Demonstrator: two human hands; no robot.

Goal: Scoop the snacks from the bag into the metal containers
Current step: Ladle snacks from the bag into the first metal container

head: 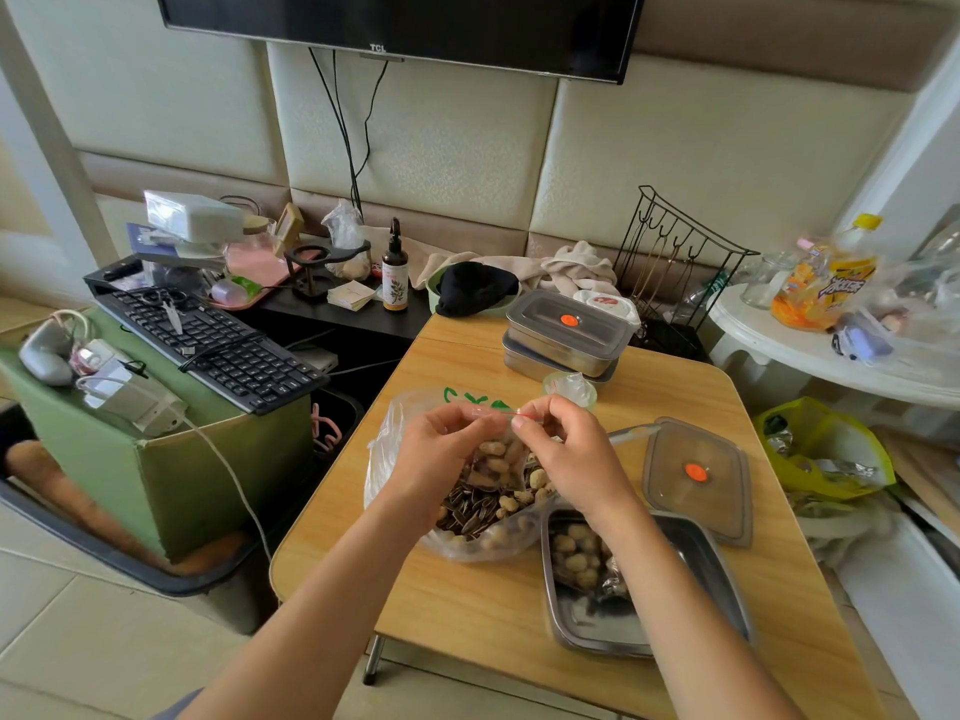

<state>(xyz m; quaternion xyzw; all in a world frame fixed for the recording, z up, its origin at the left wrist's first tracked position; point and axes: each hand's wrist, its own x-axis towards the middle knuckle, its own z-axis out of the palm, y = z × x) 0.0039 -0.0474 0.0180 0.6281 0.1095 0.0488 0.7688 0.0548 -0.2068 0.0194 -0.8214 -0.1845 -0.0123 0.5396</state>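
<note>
A clear plastic snack bag point(467, 522) full of peanuts and sunflower seeds lies on the wooden table point(467, 605). My left hand point(441, 454) and my right hand point(566, 454) both pinch the upper edge of a smaller clear bag of peanuts point(501, 457) held over the big bag. An open metal container point(691, 579) at the right front holds some peanuts; my right forearm crosses over it. Its lid point(698, 478) with an orange dot lies just behind it. Two stacked, lidded metal containers point(563, 337) stand at the table's far side.
A small clear cup point(570, 389) stands in front of the stacked containers. A black keyboard point(208, 345) lies on a green box at left. A yellow-green bag point(826, 449) sits beyond the table's right edge, below a white round table point(810, 350) with bottles.
</note>
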